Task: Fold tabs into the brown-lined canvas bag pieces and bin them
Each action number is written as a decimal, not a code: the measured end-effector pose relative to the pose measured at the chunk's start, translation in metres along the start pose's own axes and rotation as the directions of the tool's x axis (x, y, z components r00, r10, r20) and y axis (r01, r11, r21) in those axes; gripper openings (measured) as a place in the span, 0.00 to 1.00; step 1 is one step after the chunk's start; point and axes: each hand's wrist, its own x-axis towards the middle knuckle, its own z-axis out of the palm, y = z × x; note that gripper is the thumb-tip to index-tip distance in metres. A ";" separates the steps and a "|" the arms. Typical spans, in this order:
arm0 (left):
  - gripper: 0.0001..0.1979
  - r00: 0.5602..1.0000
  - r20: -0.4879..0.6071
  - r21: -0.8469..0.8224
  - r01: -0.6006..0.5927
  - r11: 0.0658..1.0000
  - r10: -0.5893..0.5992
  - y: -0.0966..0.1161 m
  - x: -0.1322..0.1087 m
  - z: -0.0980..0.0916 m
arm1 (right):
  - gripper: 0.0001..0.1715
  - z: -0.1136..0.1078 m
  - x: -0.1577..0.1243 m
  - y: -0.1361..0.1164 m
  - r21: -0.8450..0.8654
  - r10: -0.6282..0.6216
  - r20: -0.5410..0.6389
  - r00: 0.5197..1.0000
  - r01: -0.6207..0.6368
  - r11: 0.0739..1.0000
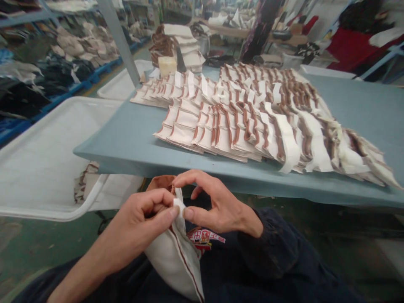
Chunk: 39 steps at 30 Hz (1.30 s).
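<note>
A cream fabric piece [178, 261] with brown piping along its seam hangs in front of my body. My left hand [154, 214] is closed on its upper edge, thumb pressed against a small white strip [179, 206]. From the right, my right hand [217, 204] curves its index finger over the top of the piece, while its thumb touches the side by the strip. Its other fingers are partly hidden. Behind the hands, a brown part [160, 182] shows at the top; I cannot tell whether it belongs to the same piece.
Overlapping rows of similar cream and brown pieces [221, 130] lie on the blue-grey table [126, 147], several with white strips. A white tub [57, 168] stands at left. A metal post [118, 38] rises by the table's left side. Folded stacks [189, 46] sit farther back.
</note>
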 end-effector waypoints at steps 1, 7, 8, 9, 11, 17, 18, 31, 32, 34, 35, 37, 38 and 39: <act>0.19 1.000 -0.015 -0.035 0.019 0.999 -0.020 0.000 0.002 0.001 | 0.23 0.001 -0.003 -0.002 -0.010 -0.015 -0.034 0.999 0.015 1.000; 0.21 0.992 -0.046 -0.320 0.099 0.942 -0.120 -0.006 0.004 0.007 | 0.23 0.026 -0.017 0.003 -0.350 -0.232 -0.184 0.955 0.157 0.924; 0.21 0.989 -0.054 -0.357 0.111 0.928 -0.139 -0.007 0.003 0.008 | 0.21 0.031 -0.017 0.005 -0.421 -0.290 -0.214 0.933 0.180 0.889; 0.20 0.986 -0.062 -0.387 0.119 0.914 -0.154 -0.009 0.002 0.009 | 0.21 0.037 -0.017 0.008 -0.485 -0.345 -0.246 0.906 0.193 0.853; 0.20 0.982 -0.077 -0.427 0.122 0.896 -0.171 -0.010 0.001 0.011 | 0.20 0.046 -0.014 0.011 -0.585 -0.439 -0.309 0.844 0.196 0.787; 0.16 0.974 -0.140 -0.504 0.086 0.860 -0.180 -0.008 -0.001 0.017 | 0.17 0.065 -0.004 0.010 -0.685 -0.518 -0.416 0.747 0.117 0.719; 0.16 0.972 -0.148 -0.512 0.083 0.855 -0.183 -0.007 -0.002 0.018 | 0.16 0.066 -0.003 0.009 -0.696 -0.524 -0.415 0.744 0.111 0.710; 0.20 0.974 -0.199 -0.418 0.019 0.908 -0.112 -0.017 -0.006 0.012 | 0.12 0.057 0.001 0.015 -0.726 -0.613 -0.257 0.747 0.270 0.633; 0.20 0.976 -0.195 -0.410 0.013 0.912 -0.101 -0.019 -0.007 0.011 | 0.13 0.057 0.001 0.016 -0.725 -0.610 -0.257 0.749 0.268 0.635; 0.20 0.978 -0.183 -0.398 0.015 0.917 -0.096 -0.020 -0.007 0.010 | 0.13 0.057 0.002 0.017 -0.727 -0.605 -0.264 0.751 0.256 0.637; 0.20 0.978 -0.182 -0.394 0.020 0.919 -0.099 -0.019 -0.007 0.010 | 0.13 0.058 0.002 0.018 -0.730 -0.603 -0.269 0.751 0.249 0.636; 0.20 0.975 -0.194 -0.384 0.022 0.923 -0.104 -0.019 -0.005 0.011 | 0.13 0.058 0.003 0.019 -0.733 -0.600 -0.277 0.750 0.239 0.637; 0.21 0.973 -0.204 -0.382 0.021 0.924 -0.107 -0.018 -0.004 0.012 | 0.12 0.058 0.004 0.019 -0.732 -0.600 -0.282 0.749 0.236 0.639; 0.22 0.972 -0.210 -0.383 0.020 0.923 -0.108 -0.018 -0.002 0.012 | 0.12 0.058 0.005 0.020 -0.731 -0.601 -0.286 0.746 0.236 0.641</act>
